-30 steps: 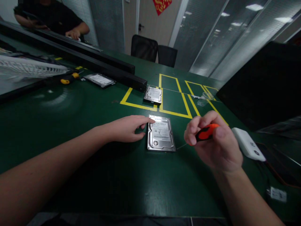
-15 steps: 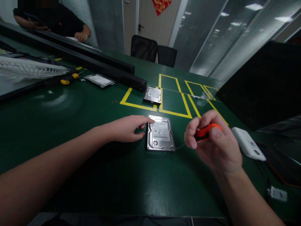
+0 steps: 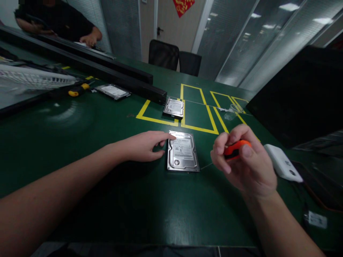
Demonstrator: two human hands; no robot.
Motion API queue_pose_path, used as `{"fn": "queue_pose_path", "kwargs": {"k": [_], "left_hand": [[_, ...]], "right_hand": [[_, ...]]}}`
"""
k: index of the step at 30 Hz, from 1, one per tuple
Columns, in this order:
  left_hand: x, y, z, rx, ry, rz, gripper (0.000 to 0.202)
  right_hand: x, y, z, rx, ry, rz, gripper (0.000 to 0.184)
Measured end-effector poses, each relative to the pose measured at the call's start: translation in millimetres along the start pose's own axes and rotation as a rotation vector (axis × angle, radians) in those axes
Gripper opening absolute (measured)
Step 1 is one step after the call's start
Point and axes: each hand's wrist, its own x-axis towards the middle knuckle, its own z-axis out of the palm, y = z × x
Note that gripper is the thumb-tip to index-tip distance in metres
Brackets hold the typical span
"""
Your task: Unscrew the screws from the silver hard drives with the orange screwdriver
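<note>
A silver hard drive (image 3: 183,152) lies flat on the green table (image 3: 107,200) in front of me. My left hand (image 3: 146,145) rests on the table against the drive's left edge, fingers curled round its top left corner and side. My right hand (image 3: 245,162) is closed round an orange-handled screwdriver (image 3: 235,148). Its thin shaft points left, and the tip sits at the drive's lower right corner.
A second hard drive (image 3: 174,107) lies in yellow taped boxes (image 3: 199,114) further back. A third drive (image 3: 113,90) and a yellow-handled tool (image 3: 77,90) lie at the left by a long black bar (image 3: 107,76). A white device (image 3: 281,163) lies at the right. Another person's hand (image 3: 89,39) rests at the far left.
My right fingers have shifted slightly on the screwdriver handle. The other person's hand at the far left moved a little. My left hand and the drive stay put.
</note>
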Motion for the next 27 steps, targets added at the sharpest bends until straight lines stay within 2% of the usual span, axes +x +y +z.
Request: {"fn": "queue_pose_path", "kwargs": {"k": [6, 11, 14, 19, 21, 25, 27], "left_hand": [[-0.3, -1.0, 0.4, -0.003, -0.001, -0.003, 0.064], [-0.3, -1.4, 0.3, 0.006, -0.008, -0.009, 0.065], [-0.3, -0.7, -0.1, 0.008, -0.01, -0.008, 0.064], [-0.5, 0.5, -0.2, 0.006, -0.002, -0.003, 0.063], [-0.4, 0.3, 0.2, 0.005, -0.001, -0.003, 0.063], [-0.1, -1.2, 1.3, -0.002, 0.009, 0.008, 0.064], [-0.2, -1.6, 1.5, -0.01, 0.006, 0.006, 0.065]], "right_hand": [[2.0, 0.1, -2.5, 0.005, -0.04, -0.001, 0.042], [1.0, 0.2, -1.6, -0.02, -0.024, -0.005, 0.015], [0.3, 0.7, -0.8, -0.001, -0.003, 0.005, 0.015], [1.5, 0.2, -2.8, 0.018, -0.022, -0.008, 0.043], [1.9, -0.1, -3.3, 0.011, -0.024, -0.017, 0.038], [1.1, -0.2, -2.3, -0.002, -0.009, -0.008, 0.015], [0.4, 0.0, -2.1, 0.001, -0.011, 0.012, 0.013]]}}
